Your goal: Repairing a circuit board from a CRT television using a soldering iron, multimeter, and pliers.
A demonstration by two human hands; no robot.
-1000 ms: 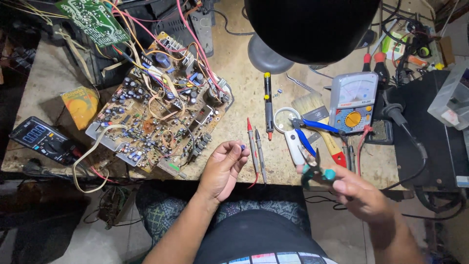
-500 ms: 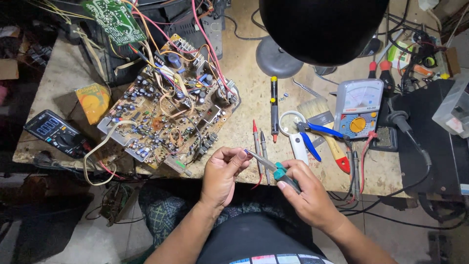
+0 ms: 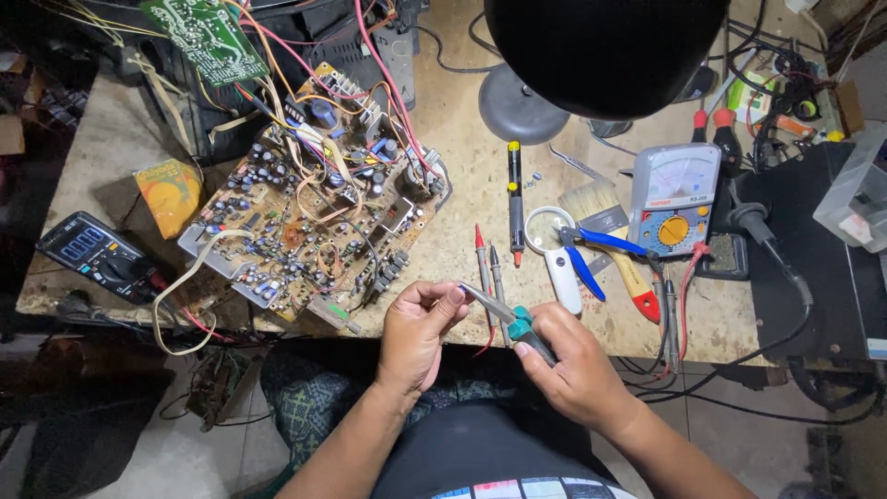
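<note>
a black digital multimeter (image 3: 97, 257) lies at the bench's left edge, beside the large brown circuit board crowded with components and wires (image 3: 309, 217). the left hand (image 3: 418, 333) pinches a tiny blue-tipped part (image 3: 461, 289) at the bench's front edge. the right hand (image 3: 573, 360), off by the grey analog meter (image 3: 674, 199) a second ago, has come across; it is clamped on teal-handled slim pliers (image 3: 504, 314) whose tip now meets that part, so gripping appears underway.

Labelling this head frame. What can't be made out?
- Tiny part pinched in left hand: too small, fingers cover it.
- Pliers tips: hidden at that pinch; handles buried in right hand.
- Lamp base: partly blocked by black lamp shade.
- Grey box: cut by right edge.
</note>
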